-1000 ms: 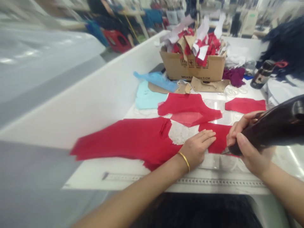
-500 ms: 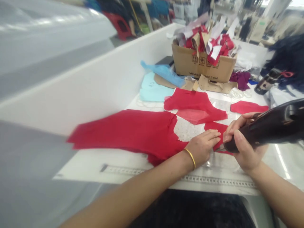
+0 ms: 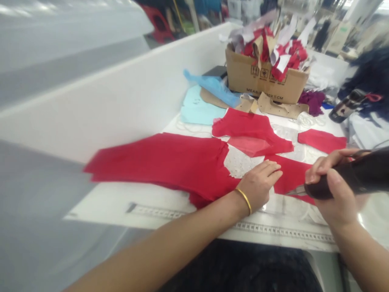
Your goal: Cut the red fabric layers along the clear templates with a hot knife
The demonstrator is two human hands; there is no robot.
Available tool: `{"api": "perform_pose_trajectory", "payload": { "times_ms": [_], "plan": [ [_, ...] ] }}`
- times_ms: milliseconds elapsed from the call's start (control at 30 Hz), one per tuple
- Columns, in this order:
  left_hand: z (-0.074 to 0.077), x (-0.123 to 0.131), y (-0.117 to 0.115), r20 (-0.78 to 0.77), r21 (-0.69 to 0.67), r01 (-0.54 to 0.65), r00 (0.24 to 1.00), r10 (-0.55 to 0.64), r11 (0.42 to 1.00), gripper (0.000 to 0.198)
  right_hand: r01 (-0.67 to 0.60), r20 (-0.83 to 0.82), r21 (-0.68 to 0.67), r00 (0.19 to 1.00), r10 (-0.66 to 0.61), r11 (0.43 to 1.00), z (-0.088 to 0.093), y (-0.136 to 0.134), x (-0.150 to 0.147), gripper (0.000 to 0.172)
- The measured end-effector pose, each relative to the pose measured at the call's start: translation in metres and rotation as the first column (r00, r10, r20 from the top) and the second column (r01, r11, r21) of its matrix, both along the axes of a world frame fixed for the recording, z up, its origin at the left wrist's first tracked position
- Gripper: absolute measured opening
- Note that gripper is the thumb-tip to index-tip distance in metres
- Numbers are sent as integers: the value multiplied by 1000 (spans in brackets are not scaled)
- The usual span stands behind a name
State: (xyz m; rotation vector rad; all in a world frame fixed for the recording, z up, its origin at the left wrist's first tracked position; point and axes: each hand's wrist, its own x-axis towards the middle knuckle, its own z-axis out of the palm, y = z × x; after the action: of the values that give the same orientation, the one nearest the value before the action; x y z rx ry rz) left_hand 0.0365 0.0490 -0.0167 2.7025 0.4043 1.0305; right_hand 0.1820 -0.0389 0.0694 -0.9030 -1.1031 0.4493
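My right hand (image 3: pixel 342 200) is wrapped round a black power tool (image 3: pixel 367 172) with a thick round body. A thin pointed metal tip (image 3: pixel 297 190) sticks out of its left end, over the lower edge of a red fabric piece (image 3: pixel 290 172). Against that piece's left side lies my left hand (image 3: pixel 258 182), fingers stretched out and holding nothing. A gold bangle (image 3: pixel 244 198) circles its wrist. Left of this hand spreads a large stack of red fabric (image 3: pixel 161 162), partly behind my wrist. Lace-like white material (image 3: pixel 240 162) shows beside it.
Farther back are another red piece (image 3: pixel 247 125) and a smaller one (image 3: pixel 322 140). A cardboard box (image 3: pixel 267 83) overflows with scraps near card patterns (image 3: pixel 282 108) and a black bottle (image 3: pixel 346 106). A measuring tape (image 3: pixel 273 231) runs along the front edge; a white wall (image 3: pixel 121 85) bounds the left.
My right hand and the black power tool have moved right, away from my left hand, showing more of the red piece and the metal tip. My left hand stays on the fabric.
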Motion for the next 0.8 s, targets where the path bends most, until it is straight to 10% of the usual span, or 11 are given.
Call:
{"api": "perform_pose_trajectory", "payload": {
  "times_ms": [800],
  "plan": [
    [8,-5,-2,0,110,-71,997,72,991,41,96,27,10,995,-96,995,-2,-19,21,21]
  ]
}}
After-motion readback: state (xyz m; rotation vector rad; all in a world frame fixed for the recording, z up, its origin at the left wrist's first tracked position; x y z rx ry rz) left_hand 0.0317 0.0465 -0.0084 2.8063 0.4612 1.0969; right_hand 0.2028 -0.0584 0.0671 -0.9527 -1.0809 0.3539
